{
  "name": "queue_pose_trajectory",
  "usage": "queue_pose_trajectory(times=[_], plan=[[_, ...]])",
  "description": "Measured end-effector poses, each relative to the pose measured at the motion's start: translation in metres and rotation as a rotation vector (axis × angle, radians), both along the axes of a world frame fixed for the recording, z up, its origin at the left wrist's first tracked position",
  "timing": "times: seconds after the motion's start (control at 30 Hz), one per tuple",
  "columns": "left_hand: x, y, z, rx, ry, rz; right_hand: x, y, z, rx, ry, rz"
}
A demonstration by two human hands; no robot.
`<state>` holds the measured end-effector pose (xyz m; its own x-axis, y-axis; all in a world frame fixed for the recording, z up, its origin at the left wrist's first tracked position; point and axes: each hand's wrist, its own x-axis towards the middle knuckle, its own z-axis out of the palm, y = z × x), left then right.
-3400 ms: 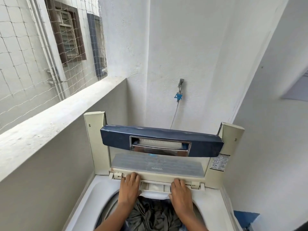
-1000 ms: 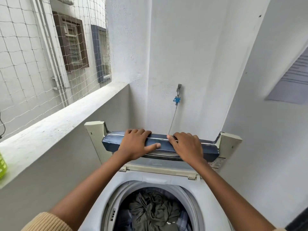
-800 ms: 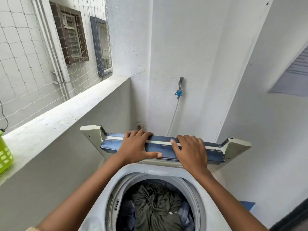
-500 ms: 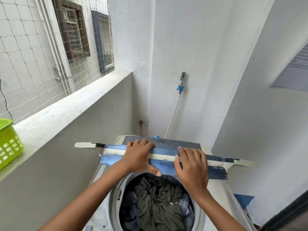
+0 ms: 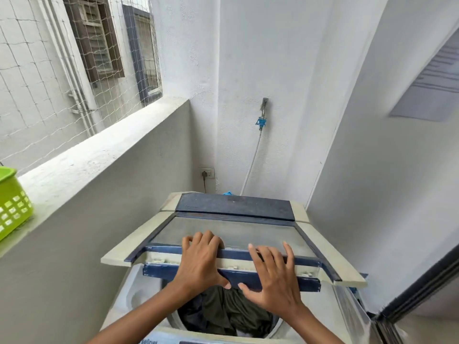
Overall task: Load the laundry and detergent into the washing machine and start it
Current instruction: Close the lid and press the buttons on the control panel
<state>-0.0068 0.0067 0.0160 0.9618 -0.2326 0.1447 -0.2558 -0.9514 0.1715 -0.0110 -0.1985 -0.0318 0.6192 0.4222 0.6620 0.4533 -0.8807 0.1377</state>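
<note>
A white top-loading washing machine (image 5: 135, 294) fills the lower middle. Its folding lid (image 5: 238, 232), cream-framed with dark blue trim and a see-through panel, hangs tilted over the drum, nearly down. My left hand (image 5: 198, 261) holds the lid's front edge, fingers curled over the top and thumb under the blue strip. My right hand (image 5: 273, 276) lies beside it on the same edge with fingers spread and straight. Dark laundry (image 5: 231, 311) shows in the drum below the lid. No detergent is in view.
A lime-green basket (image 5: 12, 202) sits on the concrete ledge (image 5: 82, 162) at the left. On the back wall are a tap with a hose (image 5: 262, 115) and a plugged socket (image 5: 207, 173). A dark door frame (image 5: 422, 281) stands close on the right.
Both hands have brought the lid down from upright at the back to nearly flat over the drum. The folded panels have spread out. Earlier both hands were at the tub's rear rim.
</note>
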Motion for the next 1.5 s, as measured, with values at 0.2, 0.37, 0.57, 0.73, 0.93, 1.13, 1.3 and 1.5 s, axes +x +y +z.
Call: queue_pose_trajectory(times=[0.2, 0.37, 0.57, 0.73, 0.93, 1.13, 1.3, 1.5], plan=[[-0.016, -0.005, -0.029, -0.006, 0.041, -0.032, -0.003, -0.005, -0.017, -0.132, 0.095, 0.006], [-0.022, -0.006, -0.053, 0.034, 0.053, -0.041, -0.013, 0.004, -0.026, -0.150, 0.248, -0.043], [-0.025, -0.009, -0.079, 0.079, 0.105, -0.070, -0.023, 0.013, -0.041, -0.196, 0.379, -0.062], [-0.025, -0.007, -0.089, 0.071, 0.040, -0.102, -0.023, 0.015, -0.043, -0.174, 0.421, -0.064], [-0.027, -0.008, -0.094, 0.060, -0.033, -0.097, -0.028, 0.018, -0.043, -0.121, 0.441, -0.096], [-0.033, 0.009, -0.092, -0.037, -0.088, -0.078, -0.041, 0.018, -0.042, 0.014, 0.465, -0.158], [-0.058, 0.043, -0.109, -0.052, -0.036, 0.102, -0.065, -0.007, -0.057, 0.058, 0.590, -0.320], [-0.070, 0.050, -0.120, -0.036, 0.047, 0.130, -0.073, -0.010, -0.063, 0.023, 0.776, -0.350]])
